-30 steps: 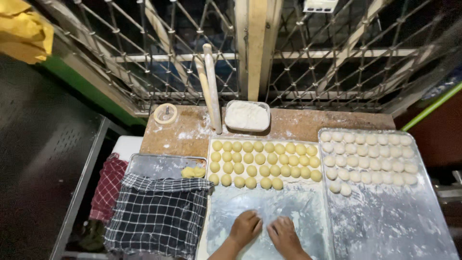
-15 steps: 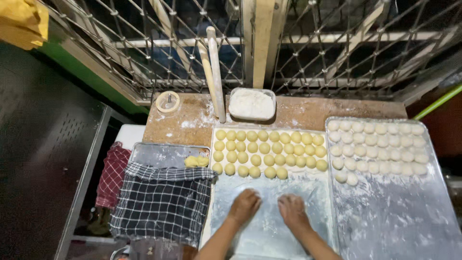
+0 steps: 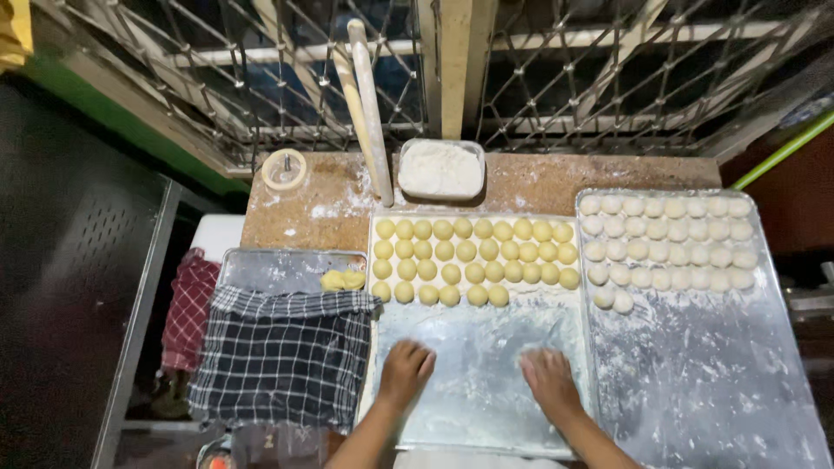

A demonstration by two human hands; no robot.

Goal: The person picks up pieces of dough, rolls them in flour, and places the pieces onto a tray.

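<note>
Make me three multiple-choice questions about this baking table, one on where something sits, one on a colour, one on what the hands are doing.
1. Where is the flour container?
A. behind the middle tray
B. on the right tray
C. on the checked cloth

2. What colour are the dough balls on the middle tray?
A. white
B. yellow
C. brown

3. What state are the hands in?
A. holding the rolling pins
B. lifting a tray
C. pressed palm down on the floured tray

Answers: 1 A, it sits on the counter past the tray's far edge. 2 B, unlike the pale balls to the right. 3 C, left hand and right hand rest flat, holding nothing.
</note>
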